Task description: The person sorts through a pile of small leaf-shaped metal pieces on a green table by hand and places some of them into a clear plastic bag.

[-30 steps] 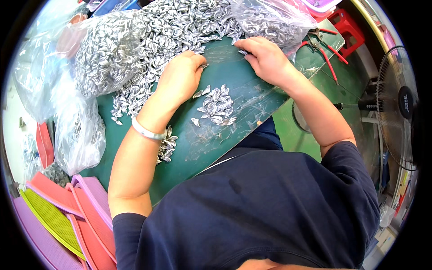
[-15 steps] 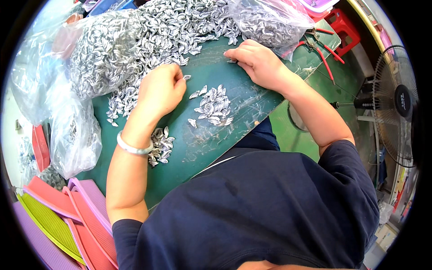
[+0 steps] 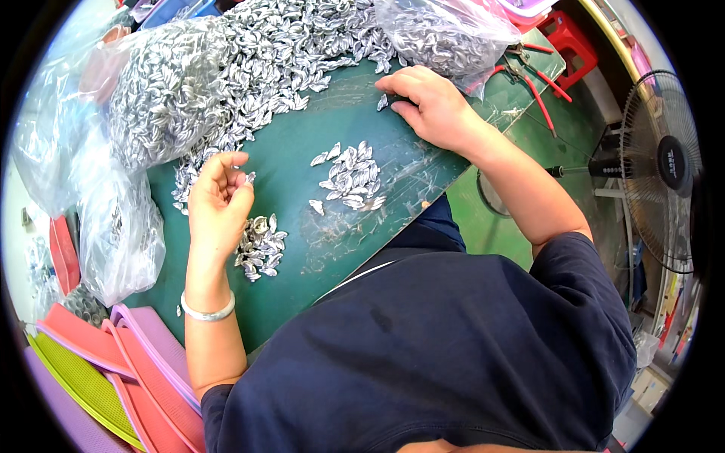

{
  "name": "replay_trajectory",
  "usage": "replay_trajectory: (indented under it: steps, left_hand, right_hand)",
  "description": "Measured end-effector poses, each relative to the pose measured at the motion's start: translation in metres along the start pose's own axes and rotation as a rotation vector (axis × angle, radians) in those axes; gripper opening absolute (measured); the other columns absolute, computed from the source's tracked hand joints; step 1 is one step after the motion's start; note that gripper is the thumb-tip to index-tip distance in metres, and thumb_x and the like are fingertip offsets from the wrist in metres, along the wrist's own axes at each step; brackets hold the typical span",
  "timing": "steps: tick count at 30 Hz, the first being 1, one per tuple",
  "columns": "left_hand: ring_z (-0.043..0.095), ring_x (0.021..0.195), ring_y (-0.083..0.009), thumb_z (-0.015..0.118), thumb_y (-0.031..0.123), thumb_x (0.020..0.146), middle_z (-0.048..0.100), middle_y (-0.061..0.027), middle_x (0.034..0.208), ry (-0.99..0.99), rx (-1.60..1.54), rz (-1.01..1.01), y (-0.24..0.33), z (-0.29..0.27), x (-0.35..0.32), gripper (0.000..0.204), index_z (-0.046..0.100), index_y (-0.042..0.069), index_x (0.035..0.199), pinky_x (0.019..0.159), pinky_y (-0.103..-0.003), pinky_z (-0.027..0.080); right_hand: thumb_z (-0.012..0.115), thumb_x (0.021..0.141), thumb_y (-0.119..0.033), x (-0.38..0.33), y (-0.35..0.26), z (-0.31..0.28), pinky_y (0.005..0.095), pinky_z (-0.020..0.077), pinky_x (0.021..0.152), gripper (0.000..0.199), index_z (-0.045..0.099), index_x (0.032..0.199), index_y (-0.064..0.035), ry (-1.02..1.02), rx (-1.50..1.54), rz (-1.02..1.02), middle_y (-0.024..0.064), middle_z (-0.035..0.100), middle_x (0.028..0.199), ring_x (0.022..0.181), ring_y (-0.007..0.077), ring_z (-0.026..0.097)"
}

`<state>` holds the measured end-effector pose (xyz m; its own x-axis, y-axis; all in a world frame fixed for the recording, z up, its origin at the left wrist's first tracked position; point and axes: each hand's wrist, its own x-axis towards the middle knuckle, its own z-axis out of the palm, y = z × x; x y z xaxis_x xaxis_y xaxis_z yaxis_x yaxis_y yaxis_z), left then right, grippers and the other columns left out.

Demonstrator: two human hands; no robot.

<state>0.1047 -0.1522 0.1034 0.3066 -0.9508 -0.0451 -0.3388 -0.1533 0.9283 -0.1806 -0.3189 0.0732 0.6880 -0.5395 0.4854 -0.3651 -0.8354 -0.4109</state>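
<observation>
My left hand [image 3: 217, 202] is raised over the left of the green table, fingers curled, with a small silver leaf-shaped piece [image 3: 251, 177] at the thumb tip. Just below it lies a small pile of such pieces [image 3: 261, 248], some darker. My right hand [image 3: 434, 107] rests at the far right of the table. Its thumb and fingers are apart, and a single silver piece [image 3: 382, 102] is right by the fingertips. Between the hands, a loose cluster of silver pieces [image 3: 353, 177] lies on the scratched tabletop [image 3: 302, 219].
A large heap of silver pieces [image 3: 283, 57] covers the far side. Filled clear bags stand at its left [image 3: 162, 98] and right [image 3: 445, 45]. Red-handled pliers [image 3: 538, 94] lie at the right edge. Coloured trays [image 3: 113, 362] stack at lower left; a fan [image 3: 668, 166] stands right.
My left hand has moved left and nearer, turning so its curled fingers show. My right hand's fingers have parted somewhat, and the piece beside them now shows more fully.
</observation>
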Motion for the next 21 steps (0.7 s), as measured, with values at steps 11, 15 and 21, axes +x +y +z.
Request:
replay_trajectory:
  steps: [11, 15, 21]
  left_hand:
    - [0.061, 0.071, -0.0081, 0.063, 0.009, 0.09, 0.064, -0.0027, 0.087, -0.119, -0.305, -0.241, 0.002, -0.016, -0.019, 0.023, 0.062, 0.0, 0.11, 0.065, -0.02, 0.048]
    - [0.065, 0.071, -0.011, 0.062, 0.009, 0.091, 0.067, -0.0054, 0.086, -0.09, -0.46, -0.304, 0.0, -0.022, -0.026, 0.017, 0.061, 0.001, 0.105, 0.064, -0.022, 0.052]
    - [0.068, 0.074, -0.0137, 0.057, 0.01, 0.093, 0.069, -0.0085, 0.087, -0.071, -0.524, -0.356, -0.003, -0.031, -0.034, 0.013, 0.062, 0.002, 0.102, 0.066, -0.027, 0.056]
  right_hand:
    - [0.065, 0.079, -0.005, 0.02, -0.016, 0.01, 0.0403, 0.0487, 0.08, 0.021, 0.064, 0.099, -0.0067, -0.134, -0.001, -0.035, 0.0107, 0.063, 0.092, 0.091, 0.031, 0.06]
    - [0.063, 0.08, 0.0, 0.03, -0.029, 0.017, 0.0385, 0.0482, 0.076, 0.02, 0.065, 0.1, -0.0046, -0.19, 0.035, -0.132, 0.0098, 0.062, 0.089, 0.087, 0.029, 0.058]
    - [0.062, 0.079, 0.002, 0.041, -0.039, 0.015, 0.0383, 0.0484, 0.077, 0.022, 0.065, 0.099, -0.0052, -0.249, 0.075, -0.178, 0.0086, 0.062, 0.087, 0.088, 0.0291, 0.058]
